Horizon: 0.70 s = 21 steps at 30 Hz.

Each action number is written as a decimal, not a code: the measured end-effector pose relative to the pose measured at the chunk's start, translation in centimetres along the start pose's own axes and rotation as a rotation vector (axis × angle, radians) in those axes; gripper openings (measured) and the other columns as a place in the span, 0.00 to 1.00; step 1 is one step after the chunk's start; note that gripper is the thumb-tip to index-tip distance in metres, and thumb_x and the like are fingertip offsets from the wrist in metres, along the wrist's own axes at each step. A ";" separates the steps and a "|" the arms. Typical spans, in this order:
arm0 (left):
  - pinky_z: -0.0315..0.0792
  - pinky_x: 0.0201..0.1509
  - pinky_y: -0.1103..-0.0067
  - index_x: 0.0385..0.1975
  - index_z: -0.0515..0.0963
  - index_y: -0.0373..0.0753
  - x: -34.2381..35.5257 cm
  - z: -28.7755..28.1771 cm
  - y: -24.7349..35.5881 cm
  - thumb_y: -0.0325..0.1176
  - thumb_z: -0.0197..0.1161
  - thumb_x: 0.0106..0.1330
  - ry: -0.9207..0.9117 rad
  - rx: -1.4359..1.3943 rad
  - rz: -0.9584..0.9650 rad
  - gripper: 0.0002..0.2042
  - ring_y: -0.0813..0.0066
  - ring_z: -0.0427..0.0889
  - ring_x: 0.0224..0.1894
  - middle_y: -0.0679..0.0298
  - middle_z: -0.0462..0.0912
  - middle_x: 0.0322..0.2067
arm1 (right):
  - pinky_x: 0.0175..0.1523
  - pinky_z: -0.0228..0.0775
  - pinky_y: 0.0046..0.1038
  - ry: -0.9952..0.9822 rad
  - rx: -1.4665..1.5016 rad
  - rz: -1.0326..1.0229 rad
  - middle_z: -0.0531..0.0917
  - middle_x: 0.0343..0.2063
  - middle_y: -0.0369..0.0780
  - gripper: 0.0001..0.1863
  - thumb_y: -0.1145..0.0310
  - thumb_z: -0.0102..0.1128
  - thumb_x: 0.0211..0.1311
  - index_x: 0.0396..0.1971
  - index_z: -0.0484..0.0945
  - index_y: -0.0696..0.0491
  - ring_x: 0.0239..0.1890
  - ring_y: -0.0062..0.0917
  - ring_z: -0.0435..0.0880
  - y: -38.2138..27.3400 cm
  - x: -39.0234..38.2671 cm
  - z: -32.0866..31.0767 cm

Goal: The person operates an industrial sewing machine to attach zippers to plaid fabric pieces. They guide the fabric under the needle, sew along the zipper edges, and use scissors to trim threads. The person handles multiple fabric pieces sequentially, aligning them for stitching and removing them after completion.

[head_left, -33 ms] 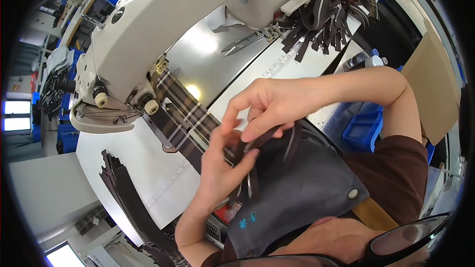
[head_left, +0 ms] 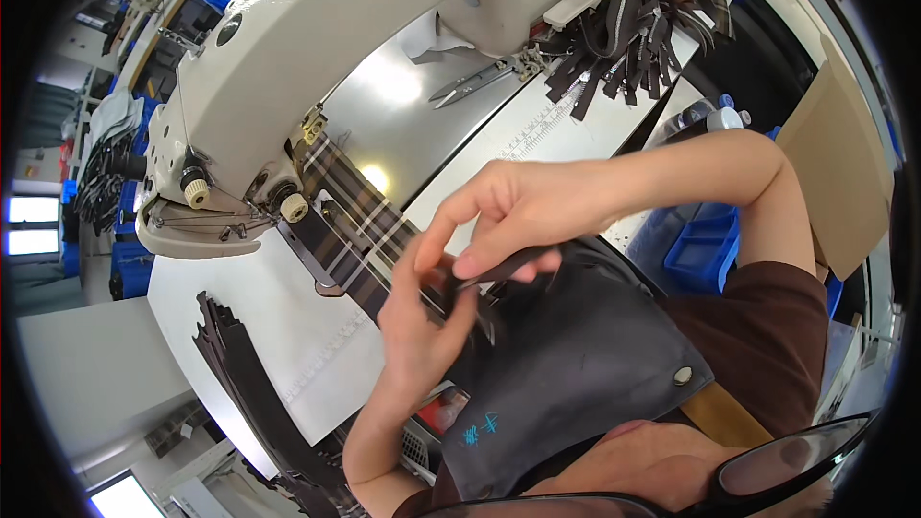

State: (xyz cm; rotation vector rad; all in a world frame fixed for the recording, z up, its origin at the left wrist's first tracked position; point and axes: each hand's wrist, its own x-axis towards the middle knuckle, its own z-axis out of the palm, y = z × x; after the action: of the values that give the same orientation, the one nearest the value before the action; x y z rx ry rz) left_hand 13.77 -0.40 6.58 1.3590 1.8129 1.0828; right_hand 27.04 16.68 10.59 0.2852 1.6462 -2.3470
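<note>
My right hand [head_left: 508,216] and my left hand [head_left: 427,317] meet in front of the sewing machine [head_left: 221,77], fingers closed on a dark brown zipper strip [head_left: 499,269] that is partly hidden and blurred. A plaid fabric strip [head_left: 326,173] runs from under the machine's fittings down behind my hands. A black apron [head_left: 585,355] lies below them. To the upper right, many dark zipper pieces [head_left: 624,43] are heaped on the white table [head_left: 470,153], near metal shears [head_left: 470,82].
A bundle of dark strips [head_left: 240,374] lies at the lower left. At the right are a blue plastic tray [head_left: 696,249], bottles [head_left: 720,120] and a brown cardboard sheet [head_left: 835,163]. Blue bins [head_left: 129,264] and hanging dark pieces [head_left: 96,182] stand at the far left.
Both hands have shifted a little to the left, and the zipper strips that dangled from them have swung and are now more hidden and blurred.
</note>
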 end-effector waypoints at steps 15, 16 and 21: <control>0.72 0.48 0.76 0.40 0.76 0.25 -5.5 0.6 -2.1 0.29 0.46 0.68 -0.022 -0.567 -0.229 0.13 0.69 0.81 0.38 0.52 0.82 0.36 | 0.31 0.72 0.16 0.160 0.161 -0.392 0.82 0.29 0.36 0.06 0.73 0.59 0.60 0.34 0.79 0.59 0.27 0.13 0.80 3.4 4.3 3.9; 0.72 0.50 0.75 0.43 0.75 0.25 -5.7 0.7 -2.1 0.28 0.44 0.69 -0.067 -0.544 -0.244 0.14 0.67 0.81 0.41 0.51 0.82 0.38 | 0.27 0.69 0.15 0.245 0.109 -0.513 0.82 0.25 0.35 0.06 0.70 0.60 0.60 0.30 0.80 0.58 0.23 0.11 0.77 3.8 5.1 3.2; 0.66 0.59 0.75 0.52 0.71 0.29 -7.4 1.4 -3.5 0.30 0.51 0.69 -0.343 -0.647 -0.307 0.15 0.69 0.76 0.52 0.53 0.77 0.49 | 0.23 0.61 0.17 0.439 -0.412 -0.367 0.74 0.12 0.28 0.18 0.54 0.62 0.59 0.20 0.79 0.54 0.14 0.11 0.67 3.7 6.8 -1.2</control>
State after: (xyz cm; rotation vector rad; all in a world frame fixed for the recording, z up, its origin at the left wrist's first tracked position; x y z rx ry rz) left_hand 15.41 -7.60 2.81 0.7868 1.2148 1.0609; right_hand 21.81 15.96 4.80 0.4713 2.5314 -2.2087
